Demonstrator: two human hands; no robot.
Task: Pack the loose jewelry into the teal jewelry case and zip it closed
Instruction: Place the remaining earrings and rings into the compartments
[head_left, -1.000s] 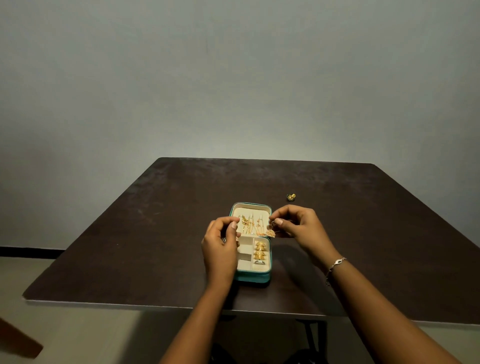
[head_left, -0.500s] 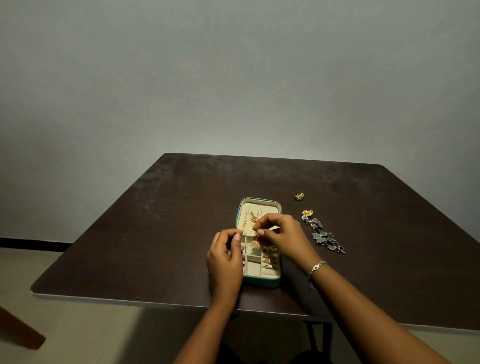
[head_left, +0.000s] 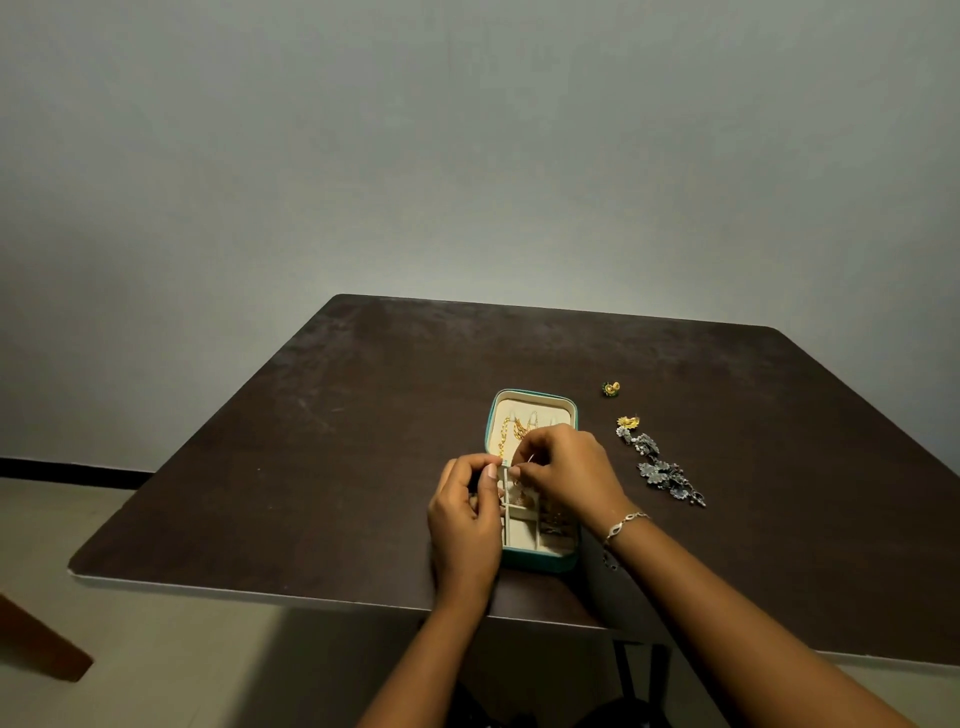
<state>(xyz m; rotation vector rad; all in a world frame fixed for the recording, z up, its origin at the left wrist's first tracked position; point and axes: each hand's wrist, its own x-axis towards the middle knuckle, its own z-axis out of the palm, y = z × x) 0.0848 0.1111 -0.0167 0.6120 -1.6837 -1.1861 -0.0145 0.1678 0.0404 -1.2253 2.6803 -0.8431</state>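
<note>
Right hand (head_left: 566, 467) fingertips (head_left: 515, 472) pinch a small gold earring (head_left: 520, 494) by its thin wire, just above the case (head_left: 540, 564) compartments. Left hand (head_left: 465, 512) fingers curl at the case's left rim; whether they grip it I cannot tell. The earring looks light, with a wire that bends easily, and would be easy to drop, so hold it by the hook. Right of the fingers lie three loose pieces: one stud (head_left: 611, 388), one gold flower (head_left: 628, 421), one grey strand (head_left: 662, 470). There is one case, and it is open.
</note>
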